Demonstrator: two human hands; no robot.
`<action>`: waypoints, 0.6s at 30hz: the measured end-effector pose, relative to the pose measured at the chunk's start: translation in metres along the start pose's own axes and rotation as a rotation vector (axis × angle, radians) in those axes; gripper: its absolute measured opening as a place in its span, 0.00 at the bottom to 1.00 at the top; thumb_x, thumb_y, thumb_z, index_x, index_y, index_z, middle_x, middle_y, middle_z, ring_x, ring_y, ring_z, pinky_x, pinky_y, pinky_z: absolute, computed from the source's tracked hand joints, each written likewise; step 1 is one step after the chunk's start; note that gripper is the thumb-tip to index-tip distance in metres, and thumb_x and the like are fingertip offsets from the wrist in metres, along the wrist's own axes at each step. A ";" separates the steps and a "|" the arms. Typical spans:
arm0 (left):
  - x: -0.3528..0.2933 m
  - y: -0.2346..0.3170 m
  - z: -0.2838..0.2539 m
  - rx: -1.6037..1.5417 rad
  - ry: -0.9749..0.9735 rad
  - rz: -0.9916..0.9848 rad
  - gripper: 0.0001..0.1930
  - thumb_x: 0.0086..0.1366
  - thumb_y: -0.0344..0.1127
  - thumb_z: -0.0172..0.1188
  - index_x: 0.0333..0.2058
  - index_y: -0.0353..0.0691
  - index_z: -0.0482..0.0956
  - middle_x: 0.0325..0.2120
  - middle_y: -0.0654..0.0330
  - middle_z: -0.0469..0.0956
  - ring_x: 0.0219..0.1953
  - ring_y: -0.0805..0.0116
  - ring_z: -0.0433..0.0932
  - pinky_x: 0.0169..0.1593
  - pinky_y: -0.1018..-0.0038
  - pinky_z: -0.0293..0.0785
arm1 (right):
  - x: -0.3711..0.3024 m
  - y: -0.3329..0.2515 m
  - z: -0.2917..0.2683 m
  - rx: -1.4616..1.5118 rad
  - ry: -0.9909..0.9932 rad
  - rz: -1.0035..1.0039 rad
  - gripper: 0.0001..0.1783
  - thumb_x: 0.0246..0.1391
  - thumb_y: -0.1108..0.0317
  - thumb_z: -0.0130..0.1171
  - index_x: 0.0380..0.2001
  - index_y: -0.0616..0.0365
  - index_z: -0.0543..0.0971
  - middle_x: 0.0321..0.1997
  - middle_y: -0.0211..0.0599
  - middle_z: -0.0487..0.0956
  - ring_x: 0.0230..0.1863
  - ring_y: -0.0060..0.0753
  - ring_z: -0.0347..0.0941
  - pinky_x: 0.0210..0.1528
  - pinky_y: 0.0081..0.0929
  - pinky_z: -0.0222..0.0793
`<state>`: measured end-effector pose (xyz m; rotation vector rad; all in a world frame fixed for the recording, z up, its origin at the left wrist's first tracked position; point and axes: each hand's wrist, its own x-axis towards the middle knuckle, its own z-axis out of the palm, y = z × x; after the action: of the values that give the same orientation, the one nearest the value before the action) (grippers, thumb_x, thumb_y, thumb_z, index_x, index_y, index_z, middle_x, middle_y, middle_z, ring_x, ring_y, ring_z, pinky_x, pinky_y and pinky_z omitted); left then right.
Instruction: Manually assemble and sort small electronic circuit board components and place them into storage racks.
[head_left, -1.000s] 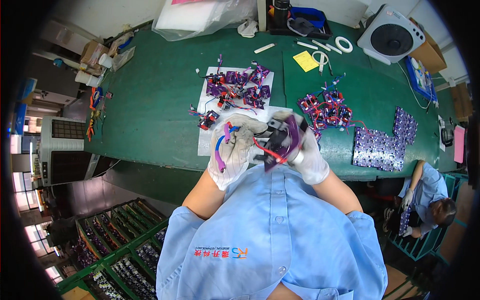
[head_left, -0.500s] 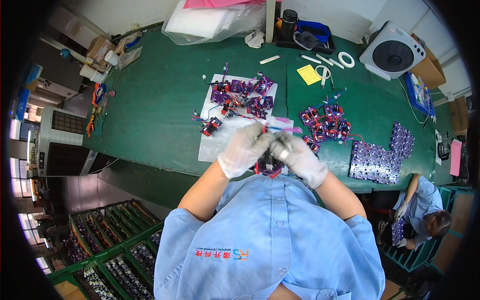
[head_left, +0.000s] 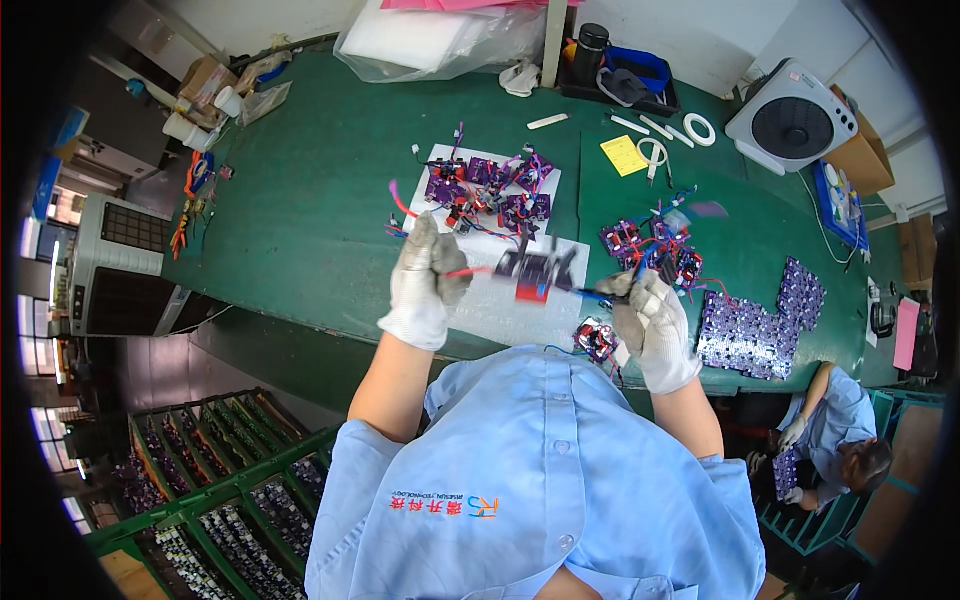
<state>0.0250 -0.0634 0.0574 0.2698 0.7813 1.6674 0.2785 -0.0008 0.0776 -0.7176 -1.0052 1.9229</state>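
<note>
Both my hands wear whitish gloves with greyed fingers. My left hand (head_left: 422, 285) is closed on a red wire (head_left: 468, 272) whose pink end sticks up past the fingers. Closed on dark and blue wires (head_left: 592, 294), my right hand (head_left: 655, 325) is level with it on the other side. Between them a small circuit assembly (head_left: 535, 272), black with a red part and smeared by motion, hangs above the white foam sheet (head_left: 485, 320). Another wired board (head_left: 597, 340) lies by my right wrist at the table's near edge. Purple wired boards (head_left: 490, 185) are heaped on the sheet's far part.
A second heap of wired boards (head_left: 650, 245) lies right of the sheet, then flat purple board panels (head_left: 745, 335). Farther back are a yellow note (head_left: 623, 156), tape roll (head_left: 698, 130) and fan (head_left: 792, 125). A co-worker (head_left: 845, 415) holds a panel at lower right.
My hands have moved apart from close together, drawing the wires out to both sides. The circuit assembly has come up between them. A wired board by my right wrist is now uncovered.
</note>
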 end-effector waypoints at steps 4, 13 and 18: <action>-0.011 -0.058 0.039 0.320 0.212 0.075 0.17 0.63 0.52 0.53 0.28 0.46 0.63 0.16 0.68 0.64 0.14 0.79 0.61 0.18 0.82 0.58 | 0.006 0.004 0.011 -0.011 0.143 -0.306 0.12 0.59 0.64 0.46 0.35 0.64 0.68 0.35 0.37 0.72 0.30 0.26 0.67 0.37 0.22 0.64; -0.022 -0.070 0.034 0.455 -0.462 -0.180 0.26 0.63 0.48 0.49 0.53 0.35 0.63 0.49 0.45 0.69 0.49 0.50 0.71 0.53 0.51 0.68 | 0.000 0.001 -0.004 -0.566 -0.471 -0.586 0.19 0.50 0.57 0.52 0.32 0.66 0.73 0.36 0.45 0.76 0.32 0.34 0.75 0.30 0.19 0.69; -0.007 -0.132 -0.069 0.054 -0.501 -0.552 0.22 0.59 0.34 0.52 0.52 0.34 0.64 0.47 0.44 0.70 0.48 0.49 0.72 0.52 0.55 0.68 | -0.014 0.001 -0.019 -0.189 -0.163 -0.273 0.19 0.54 0.57 0.52 0.31 0.67 0.73 0.33 0.43 0.75 0.29 0.29 0.74 0.29 0.15 0.69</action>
<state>0.0905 -0.0858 -0.0752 0.4441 0.4615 0.9986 0.2990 -0.0062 0.0681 -0.5026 -1.3275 1.6830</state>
